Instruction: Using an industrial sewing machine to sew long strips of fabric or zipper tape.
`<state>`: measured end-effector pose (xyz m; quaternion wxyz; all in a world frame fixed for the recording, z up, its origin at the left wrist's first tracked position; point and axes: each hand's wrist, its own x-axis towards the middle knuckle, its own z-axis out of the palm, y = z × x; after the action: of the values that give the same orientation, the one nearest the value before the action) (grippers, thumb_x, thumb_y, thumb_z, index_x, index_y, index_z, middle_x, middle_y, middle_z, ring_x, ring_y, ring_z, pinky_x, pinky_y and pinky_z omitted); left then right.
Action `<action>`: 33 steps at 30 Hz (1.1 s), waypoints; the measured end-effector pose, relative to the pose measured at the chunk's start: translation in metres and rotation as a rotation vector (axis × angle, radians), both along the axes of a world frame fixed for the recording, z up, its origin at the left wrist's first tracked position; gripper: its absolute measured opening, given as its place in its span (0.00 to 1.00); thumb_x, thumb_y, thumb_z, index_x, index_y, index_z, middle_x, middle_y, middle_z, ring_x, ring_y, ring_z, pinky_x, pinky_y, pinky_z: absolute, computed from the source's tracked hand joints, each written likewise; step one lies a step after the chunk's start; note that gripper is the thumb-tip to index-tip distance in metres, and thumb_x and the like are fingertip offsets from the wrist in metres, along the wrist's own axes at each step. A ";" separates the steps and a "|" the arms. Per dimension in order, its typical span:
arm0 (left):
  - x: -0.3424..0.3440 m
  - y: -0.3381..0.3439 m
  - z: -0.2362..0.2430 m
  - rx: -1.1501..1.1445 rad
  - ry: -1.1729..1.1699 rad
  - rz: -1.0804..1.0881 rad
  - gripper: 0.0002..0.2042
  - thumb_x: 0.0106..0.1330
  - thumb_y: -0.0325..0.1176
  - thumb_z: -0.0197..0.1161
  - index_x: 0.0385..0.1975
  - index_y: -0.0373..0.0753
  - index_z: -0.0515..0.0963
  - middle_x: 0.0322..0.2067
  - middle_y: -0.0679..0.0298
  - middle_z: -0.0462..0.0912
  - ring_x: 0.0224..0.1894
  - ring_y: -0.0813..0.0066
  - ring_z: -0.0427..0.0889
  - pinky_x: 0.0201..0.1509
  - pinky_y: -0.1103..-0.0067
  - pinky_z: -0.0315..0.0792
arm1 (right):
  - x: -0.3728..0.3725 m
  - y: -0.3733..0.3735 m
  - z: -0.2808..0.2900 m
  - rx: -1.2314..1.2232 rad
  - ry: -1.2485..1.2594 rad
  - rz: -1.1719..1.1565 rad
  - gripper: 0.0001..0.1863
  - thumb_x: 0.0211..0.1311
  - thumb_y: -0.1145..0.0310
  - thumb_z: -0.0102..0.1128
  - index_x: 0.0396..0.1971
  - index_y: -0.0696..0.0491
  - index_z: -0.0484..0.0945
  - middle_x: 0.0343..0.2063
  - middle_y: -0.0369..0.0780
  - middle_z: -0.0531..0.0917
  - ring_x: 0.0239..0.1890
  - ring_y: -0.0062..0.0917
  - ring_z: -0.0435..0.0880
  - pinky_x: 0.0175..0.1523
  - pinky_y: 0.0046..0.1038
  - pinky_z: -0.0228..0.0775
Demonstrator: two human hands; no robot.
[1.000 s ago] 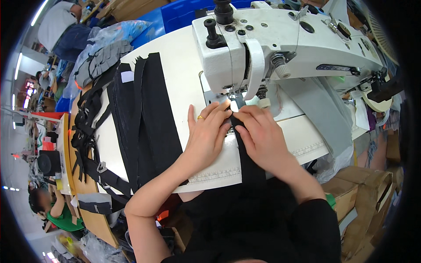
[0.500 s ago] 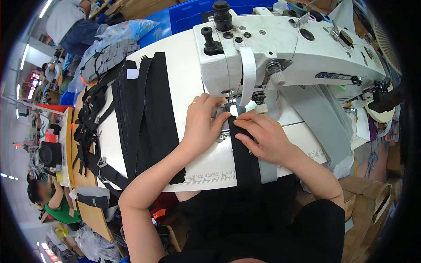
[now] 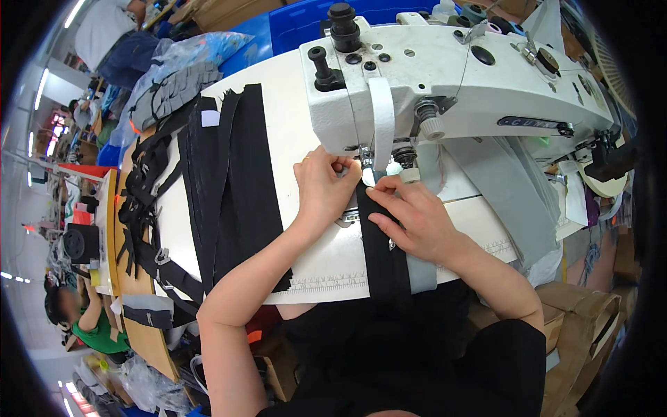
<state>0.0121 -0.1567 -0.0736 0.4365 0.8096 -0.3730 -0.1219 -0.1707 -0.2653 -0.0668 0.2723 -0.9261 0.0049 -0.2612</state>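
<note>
A black fabric strip (image 3: pixel 384 257) runs from under the head of a white sewing machine (image 3: pixel 445 83) down over the table's near edge. Grey fabric (image 3: pixel 422 276) shows beneath its right side. Close to the needle, my left hand (image 3: pixel 324 186) is pinched, thumb against fingers, at the strip's upper left edge. My right hand (image 3: pixel 420 219) lies on the strip's right side, its bent fingertips gripping it and the thumb resting lower down. Between the two hands a small white piece (image 3: pixel 368 178) sits on the strip. Fingertips partly hide the stitching spot.
Black fabric panels (image 3: pixel 246 187) lie stacked on the table left of my hands, with black straps and buckles (image 3: pixel 142 187) beyond them. Grey fabric (image 3: pixel 504 194) spreads out at right under the machine arm. A co-worker in green (image 3: pixel 101 333) sits far left.
My left thumb and fingers have come together at the strip's edge, where they were apart before. The strip's upper part has shifted slightly left, and my right hand remains on it.
</note>
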 end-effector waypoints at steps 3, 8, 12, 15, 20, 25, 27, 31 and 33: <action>-0.002 0.001 0.000 -0.031 -0.053 0.034 0.07 0.59 0.33 0.72 0.28 0.38 0.82 0.23 0.65 0.81 0.28 0.69 0.77 0.42 0.68 0.61 | 0.000 0.001 0.000 -0.029 0.016 -0.013 0.21 0.66 0.64 0.70 0.54 0.58 0.83 0.44 0.43 0.82 0.48 0.38 0.80 0.49 0.35 0.80; -0.004 0.003 0.009 -0.022 0.123 0.050 0.07 0.61 0.29 0.73 0.34 0.34 0.83 0.29 0.60 0.84 0.35 0.66 0.82 0.52 0.66 0.71 | 0.001 0.002 -0.004 -0.055 0.028 -0.038 0.21 0.67 0.63 0.70 0.55 0.57 0.83 0.44 0.43 0.82 0.50 0.41 0.80 0.50 0.37 0.81; -0.008 0.029 0.015 -0.059 0.061 -0.078 0.12 0.62 0.31 0.74 0.43 0.34 0.83 0.40 0.54 0.85 0.45 0.61 0.84 0.58 0.65 0.73 | 0.001 0.002 -0.002 -0.036 0.049 -0.048 0.21 0.67 0.62 0.69 0.55 0.57 0.83 0.42 0.43 0.82 0.51 0.43 0.81 0.50 0.38 0.81; -0.012 0.044 0.022 0.016 -0.259 -0.383 0.24 0.64 0.41 0.75 0.55 0.35 0.80 0.53 0.53 0.85 0.63 0.54 0.79 0.74 0.54 0.61 | 0.002 0.002 -0.004 -0.027 0.027 -0.050 0.20 0.66 0.63 0.70 0.53 0.58 0.83 0.42 0.43 0.82 0.50 0.41 0.81 0.49 0.37 0.81; -0.024 0.047 0.018 0.103 -0.384 -0.334 0.25 0.66 0.42 0.73 0.60 0.37 0.79 0.57 0.56 0.85 0.67 0.56 0.77 0.79 0.51 0.52 | 0.000 0.001 -0.002 0.028 -0.026 -0.038 0.18 0.64 0.66 0.72 0.49 0.59 0.84 0.42 0.43 0.82 0.48 0.38 0.82 0.48 0.36 0.81; -0.025 0.045 0.019 0.121 -0.439 -0.311 0.25 0.68 0.41 0.71 0.62 0.39 0.79 0.57 0.57 0.85 0.66 0.57 0.77 0.79 0.53 0.51 | -0.001 0.000 -0.003 0.055 -0.071 -0.031 0.17 0.63 0.67 0.72 0.47 0.60 0.84 0.43 0.44 0.82 0.47 0.38 0.83 0.48 0.36 0.81; -0.024 0.045 0.019 0.131 -0.451 -0.322 0.25 0.68 0.42 0.71 0.62 0.38 0.79 0.57 0.57 0.85 0.66 0.56 0.78 0.79 0.51 0.50 | -0.002 0.001 -0.004 0.067 -0.088 -0.027 0.16 0.63 0.67 0.72 0.47 0.60 0.84 0.44 0.44 0.83 0.47 0.38 0.84 0.49 0.35 0.81; -0.021 0.045 0.020 0.146 -0.457 -0.333 0.25 0.68 0.43 0.71 0.62 0.37 0.79 0.57 0.56 0.85 0.66 0.55 0.77 0.79 0.50 0.50 | -0.002 0.001 -0.003 0.084 -0.086 -0.027 0.16 0.63 0.67 0.72 0.46 0.60 0.84 0.45 0.44 0.83 0.48 0.38 0.84 0.51 0.35 0.80; -0.020 0.044 0.021 0.141 -0.476 -0.329 0.25 0.67 0.48 0.71 0.56 0.36 0.81 0.55 0.58 0.87 0.69 0.57 0.75 0.76 0.44 0.51 | -0.002 0.002 -0.004 0.103 -0.081 -0.015 0.16 0.63 0.68 0.72 0.46 0.61 0.84 0.45 0.45 0.83 0.48 0.38 0.84 0.52 0.36 0.80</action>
<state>-0.0081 -0.1129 -0.0529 0.2537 0.7725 -0.5817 -0.0232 -0.1731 -0.2638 -0.0704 0.3178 -0.8994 0.0143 -0.2998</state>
